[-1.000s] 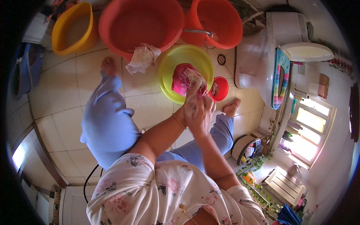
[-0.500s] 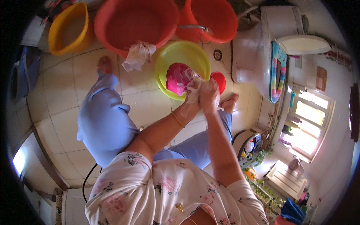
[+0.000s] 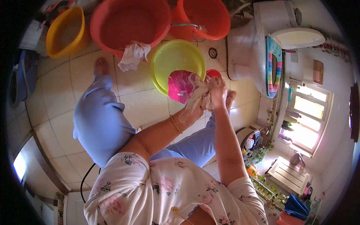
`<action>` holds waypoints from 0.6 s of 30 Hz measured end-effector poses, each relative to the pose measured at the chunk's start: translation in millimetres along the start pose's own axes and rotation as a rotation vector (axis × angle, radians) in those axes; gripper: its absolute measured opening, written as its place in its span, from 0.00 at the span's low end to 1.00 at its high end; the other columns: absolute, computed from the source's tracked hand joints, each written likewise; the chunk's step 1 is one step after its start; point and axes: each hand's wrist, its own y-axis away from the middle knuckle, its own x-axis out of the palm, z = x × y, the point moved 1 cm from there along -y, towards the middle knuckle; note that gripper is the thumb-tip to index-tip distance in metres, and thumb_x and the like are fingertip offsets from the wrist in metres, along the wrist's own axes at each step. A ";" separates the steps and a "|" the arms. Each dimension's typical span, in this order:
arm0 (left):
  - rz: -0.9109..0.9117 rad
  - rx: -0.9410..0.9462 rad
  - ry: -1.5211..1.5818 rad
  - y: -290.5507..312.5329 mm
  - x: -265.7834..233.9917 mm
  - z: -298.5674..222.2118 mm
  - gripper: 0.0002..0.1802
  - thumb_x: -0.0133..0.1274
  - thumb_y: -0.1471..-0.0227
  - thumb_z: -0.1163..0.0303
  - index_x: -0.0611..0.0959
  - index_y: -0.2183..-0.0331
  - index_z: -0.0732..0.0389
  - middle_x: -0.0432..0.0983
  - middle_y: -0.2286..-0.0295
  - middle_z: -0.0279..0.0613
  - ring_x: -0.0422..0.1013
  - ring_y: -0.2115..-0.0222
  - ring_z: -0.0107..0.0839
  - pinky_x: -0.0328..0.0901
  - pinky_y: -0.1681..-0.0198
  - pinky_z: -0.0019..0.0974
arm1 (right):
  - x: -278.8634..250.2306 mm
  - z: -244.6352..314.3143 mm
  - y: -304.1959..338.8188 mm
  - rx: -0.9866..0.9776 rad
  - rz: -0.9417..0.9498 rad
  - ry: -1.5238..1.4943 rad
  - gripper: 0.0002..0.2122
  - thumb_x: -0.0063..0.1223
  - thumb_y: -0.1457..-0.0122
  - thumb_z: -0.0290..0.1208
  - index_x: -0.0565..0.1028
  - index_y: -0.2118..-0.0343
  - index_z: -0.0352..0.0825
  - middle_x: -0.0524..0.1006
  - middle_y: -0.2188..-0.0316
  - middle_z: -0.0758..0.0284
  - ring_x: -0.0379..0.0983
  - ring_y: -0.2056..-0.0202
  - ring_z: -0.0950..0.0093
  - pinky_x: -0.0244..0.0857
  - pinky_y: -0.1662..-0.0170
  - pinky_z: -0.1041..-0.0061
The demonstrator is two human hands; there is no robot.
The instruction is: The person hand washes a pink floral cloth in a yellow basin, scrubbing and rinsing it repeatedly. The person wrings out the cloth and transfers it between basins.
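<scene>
A wet, soapy cloth, bright pink (image 3: 180, 87) at one end and pale (image 3: 200, 92) at the other, is bunched between my two hands. My left hand (image 3: 190, 114), below a thin gold bangle, closes on the pale part from the left. Gripping the same part from the right is my right hand (image 3: 218, 92), its fingers curled. The pink end hangs over the near rim of a yellow-green basin (image 3: 159, 60) on the floor, which holds cloudy water. Just right of that basin, a small red vessel (image 3: 213, 72) is partly hidden behind my right hand.
Beyond stand a large red tub (image 3: 98, 32) with a pale cloth (image 3: 133, 56) over its rim, a red bucket (image 3: 224, 22) and a yellow tub (image 3: 80, 35). A toilet (image 3: 243, 48) is at the right, near a floor drain (image 3: 212, 53). My knees flank the work.
Both hands have come slightly nearer to me with the cloth. More of its pale part shows between them, and its pink end has shifted toward the basin's near rim.
</scene>
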 end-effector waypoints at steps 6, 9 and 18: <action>0.316 0.477 -0.736 -23.7 -31.6 -42.3 0.07 0.40 0.41 0.63 0.72 0.68 0.52 0.65 0.75 0.28 0.64 0.74 0.23 0.62 0.62 0.28 | 38.9 46.4 87.0 -0.622 0.044 0.481 0.09 0.52 0.52 0.33 0.72 0.69 0.34 0.71 0.64 0.53 0.68 0.60 0.53 0.65 0.60 0.60; 0.353 0.490 -0.739 -14.3 -35.3 -23.2 0.07 0.40 0.41 0.63 0.72 0.66 0.53 0.67 0.74 0.30 0.65 0.74 0.23 0.62 0.64 0.28 | 18.2 15.2 23.6 -0.124 0.129 0.388 0.10 0.49 0.49 0.37 0.71 0.70 0.34 0.72 0.73 0.54 0.71 0.70 0.55 0.65 0.65 0.61; 0.191 0.039 -0.041 0.9 -11.5 -33.0 0.13 0.44 0.41 0.60 0.71 0.57 0.55 0.70 0.65 0.34 0.68 0.69 0.25 0.66 0.65 0.29 | -30.9 43.3 65.5 -0.454 0.151 0.279 0.16 0.49 0.51 0.25 0.70 0.57 0.33 0.69 0.55 0.51 0.66 0.53 0.52 0.63 0.54 0.59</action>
